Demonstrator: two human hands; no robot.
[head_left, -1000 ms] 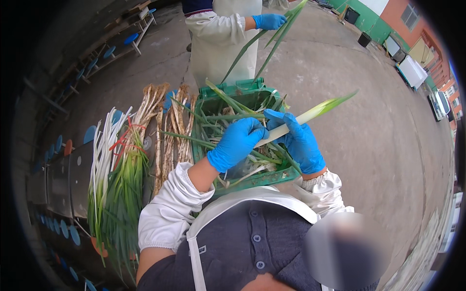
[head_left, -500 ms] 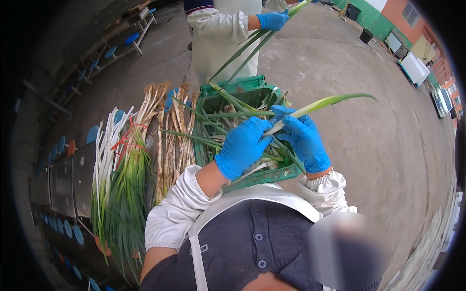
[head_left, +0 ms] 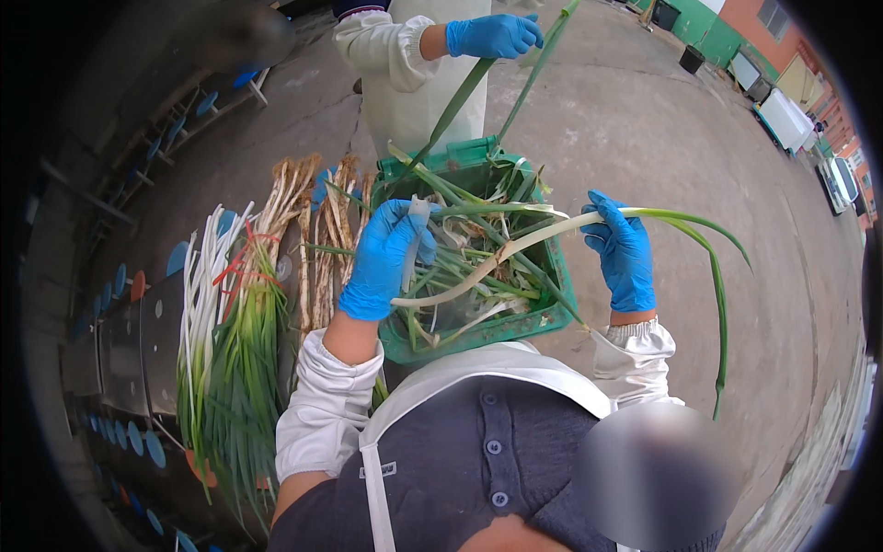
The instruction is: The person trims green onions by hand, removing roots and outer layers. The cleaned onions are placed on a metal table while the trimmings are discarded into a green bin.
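My right hand [head_left: 622, 258], in a blue glove, is closed round a long green onion [head_left: 524, 244] where white turns to green. Its bare white shank reaches left across the green bin [head_left: 550, 322], and its green leaves droop to the right. In my gloved left hand [head_left: 375, 262] a thin, pale strip of peel [head_left: 414, 244] is pinched. The white end of the onion passes close to that hand; whether they touch I cannot tell. Green leaves and pale scraps [head_left: 478, 285] fill much of the bin beneath my hands.
Left of the bin lie peeled white-stemmed green onions [head_left: 198, 304], a bundle tied with red string [head_left: 244, 276] and brown, unpeeled stalks [head_left: 322, 258]. Across the bin, a co-worker's blue-gloved hand [head_left: 497, 37] holds long green leaves. Blue round stools [head_left: 207, 103] stand farther left.
My hands have moved apart, the left one leftward and the right one rightward with the onion. A strip of peel now shows in my left hand. The co-worker's hand has shifted left.
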